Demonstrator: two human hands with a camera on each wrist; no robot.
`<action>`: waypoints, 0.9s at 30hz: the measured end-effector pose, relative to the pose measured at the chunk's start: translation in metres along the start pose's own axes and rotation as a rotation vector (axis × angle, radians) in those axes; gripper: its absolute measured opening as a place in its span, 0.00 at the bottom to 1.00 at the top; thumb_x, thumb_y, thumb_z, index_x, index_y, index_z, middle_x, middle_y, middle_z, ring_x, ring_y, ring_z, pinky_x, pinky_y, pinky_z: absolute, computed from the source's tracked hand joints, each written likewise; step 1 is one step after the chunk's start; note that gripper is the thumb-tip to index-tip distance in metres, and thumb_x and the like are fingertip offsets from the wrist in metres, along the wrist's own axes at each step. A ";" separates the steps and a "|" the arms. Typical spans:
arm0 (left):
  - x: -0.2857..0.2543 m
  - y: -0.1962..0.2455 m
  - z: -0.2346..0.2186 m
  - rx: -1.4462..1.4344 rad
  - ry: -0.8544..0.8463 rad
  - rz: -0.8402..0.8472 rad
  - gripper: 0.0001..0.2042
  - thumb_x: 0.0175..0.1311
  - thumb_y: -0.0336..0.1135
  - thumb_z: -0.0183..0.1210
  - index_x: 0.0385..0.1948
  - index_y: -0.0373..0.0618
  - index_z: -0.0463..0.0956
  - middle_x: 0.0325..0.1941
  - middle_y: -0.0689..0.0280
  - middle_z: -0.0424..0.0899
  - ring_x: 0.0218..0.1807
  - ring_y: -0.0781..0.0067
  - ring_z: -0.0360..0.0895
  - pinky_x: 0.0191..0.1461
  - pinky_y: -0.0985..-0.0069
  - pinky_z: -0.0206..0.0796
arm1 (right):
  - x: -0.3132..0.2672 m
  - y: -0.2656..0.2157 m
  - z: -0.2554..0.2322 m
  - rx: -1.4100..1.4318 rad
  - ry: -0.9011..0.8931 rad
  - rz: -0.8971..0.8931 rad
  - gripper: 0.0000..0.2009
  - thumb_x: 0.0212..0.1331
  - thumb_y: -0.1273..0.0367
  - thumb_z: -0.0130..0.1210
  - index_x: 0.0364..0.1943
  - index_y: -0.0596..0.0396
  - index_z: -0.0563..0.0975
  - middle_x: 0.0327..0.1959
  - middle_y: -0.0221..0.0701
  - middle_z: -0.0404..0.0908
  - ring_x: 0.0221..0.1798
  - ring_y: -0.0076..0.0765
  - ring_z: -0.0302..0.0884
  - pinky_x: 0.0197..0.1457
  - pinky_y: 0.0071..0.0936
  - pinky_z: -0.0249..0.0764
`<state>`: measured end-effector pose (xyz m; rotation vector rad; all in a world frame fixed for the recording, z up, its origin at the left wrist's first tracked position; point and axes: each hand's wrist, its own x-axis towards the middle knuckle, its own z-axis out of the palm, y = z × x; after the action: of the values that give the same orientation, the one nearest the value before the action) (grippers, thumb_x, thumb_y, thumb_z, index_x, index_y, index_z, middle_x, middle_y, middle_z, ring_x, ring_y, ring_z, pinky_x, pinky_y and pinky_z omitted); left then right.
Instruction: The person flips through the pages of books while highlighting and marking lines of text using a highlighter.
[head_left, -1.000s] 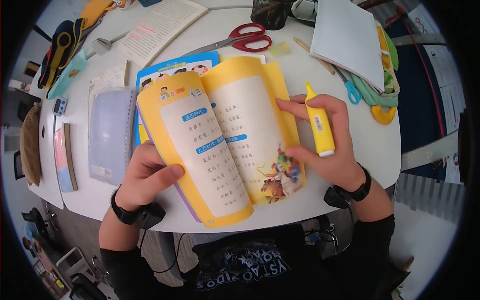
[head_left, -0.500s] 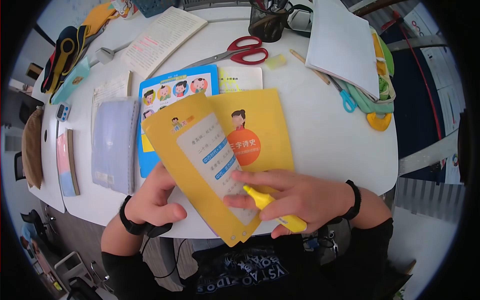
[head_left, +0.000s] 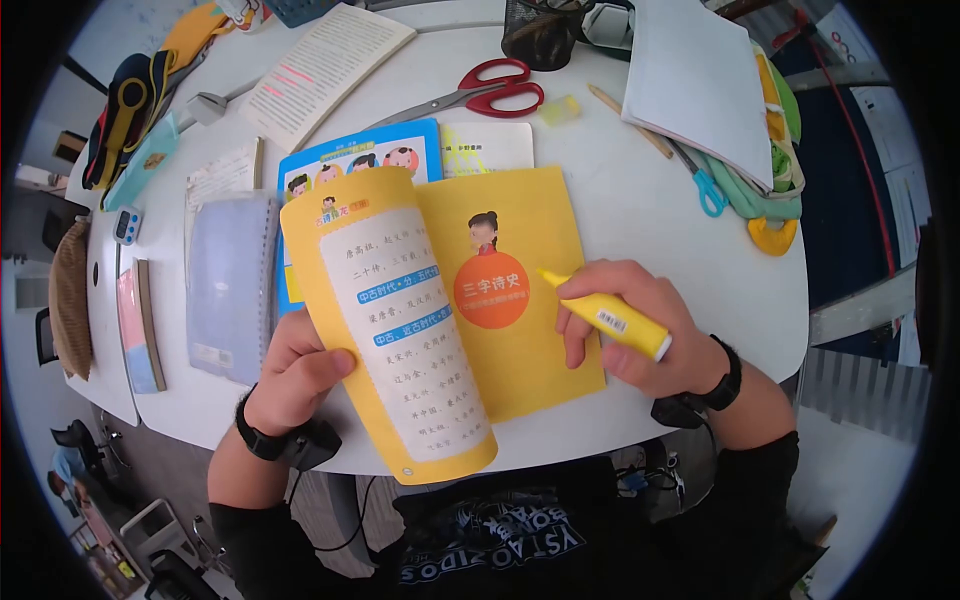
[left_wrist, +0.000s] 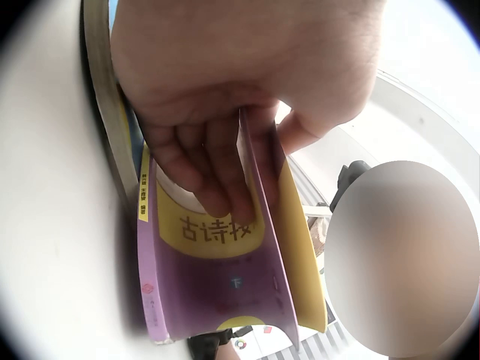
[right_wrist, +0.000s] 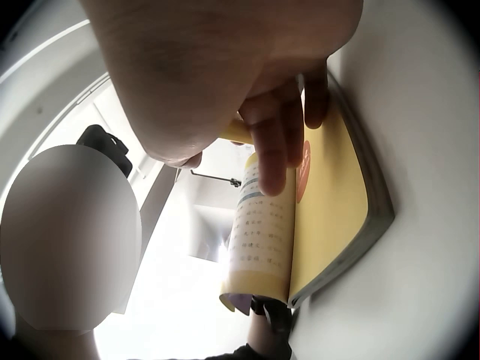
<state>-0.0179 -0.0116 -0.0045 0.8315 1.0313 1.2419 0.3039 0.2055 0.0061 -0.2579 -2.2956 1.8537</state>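
Note:
A yellow booklet [head_left: 535, 375] lies open in front of me, its right page bearing a cartoon figure over an orange circle. My left hand [head_left: 290, 375] grips its left side, thumb on the curled printed leaves [head_left: 405, 330]. The left wrist view shows those fingers against the purple outer cover [left_wrist: 217, 277]. My right hand [head_left: 665, 320] holds a yellow highlighter [head_left: 615, 318] between thumb and fingers, its narrow end pointing left over the right page. From the right wrist, fingers [right_wrist: 270, 150] hang beside the page, and most of the highlighter is hidden.
Behind the booklet lie a blue picture book [head_left: 430, 150], red-handled scissors [head_left: 500, 88] and a pencil [head_left: 630, 120]. A clear plastic folder [head_left: 230, 290] is on the left. White paper [head_left: 695, 90] and a pen cup [head_left: 540, 40] stand at the back right.
Leaves have turned over to the left, uncovering the orange-circle page. My right hand swept left across the leaves, then back right, keeping the highlighter. My left thumb came off the page and presses it again.

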 end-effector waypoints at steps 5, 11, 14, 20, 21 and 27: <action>-0.002 0.002 0.001 -0.021 0.006 0.003 0.18 0.68 0.30 0.54 0.53 0.29 0.83 0.58 0.54 0.88 0.59 0.64 0.84 0.62 0.71 0.72 | 0.002 0.003 0.011 -0.099 0.076 -0.065 0.25 0.69 0.62 0.58 0.66 0.58 0.69 0.47 0.39 0.81 0.50 0.40 0.80 0.57 0.36 0.74; 0.003 -0.002 0.002 0.075 0.015 0.058 0.25 0.71 0.32 0.55 0.68 0.32 0.69 0.67 0.54 0.80 0.67 0.65 0.77 0.67 0.68 0.70 | 0.012 0.008 0.005 -0.468 0.290 -0.112 0.24 0.68 0.75 0.59 0.68 0.55 0.72 0.66 0.42 0.77 0.66 0.52 0.75 0.69 0.42 0.71; 0.015 -0.002 0.017 0.158 0.120 0.104 0.35 0.74 0.33 0.55 0.78 0.38 0.48 0.75 0.52 0.68 0.74 0.63 0.70 0.72 0.65 0.67 | 0.013 0.005 0.008 -0.544 0.376 -0.037 0.25 0.68 0.75 0.59 0.69 0.54 0.71 0.69 0.43 0.75 0.73 0.53 0.70 0.74 0.43 0.69; 0.026 0.001 0.036 0.212 0.230 0.361 0.36 0.76 0.29 0.51 0.82 0.43 0.44 0.77 0.49 0.66 0.75 0.57 0.70 0.74 0.63 0.64 | 0.013 -0.002 0.004 -0.663 0.263 -0.024 0.26 0.67 0.73 0.61 0.70 0.54 0.70 0.71 0.46 0.72 0.79 0.55 0.63 0.77 0.44 0.65; 0.025 0.015 0.023 0.486 -0.001 0.285 0.29 0.77 0.31 0.50 0.78 0.41 0.55 0.73 0.51 0.72 0.72 0.58 0.73 0.72 0.64 0.66 | 0.011 -0.003 0.003 -0.614 0.259 -0.054 0.26 0.69 0.71 0.61 0.70 0.54 0.70 0.70 0.46 0.74 0.78 0.54 0.66 0.77 0.43 0.65; 0.022 0.021 0.029 0.615 -0.133 0.171 0.19 0.75 0.29 0.46 0.62 0.35 0.76 0.62 0.55 0.83 0.62 0.61 0.81 0.65 0.68 0.70 | -0.004 -0.001 0.017 -0.003 0.290 -0.272 0.24 0.77 0.58 0.55 0.69 0.54 0.70 0.66 0.49 0.80 0.67 0.47 0.80 0.76 0.43 0.67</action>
<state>0.0026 0.0150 0.0214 1.4796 1.2720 0.9943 0.3033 0.1885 0.0032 -0.1891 -2.0245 1.5667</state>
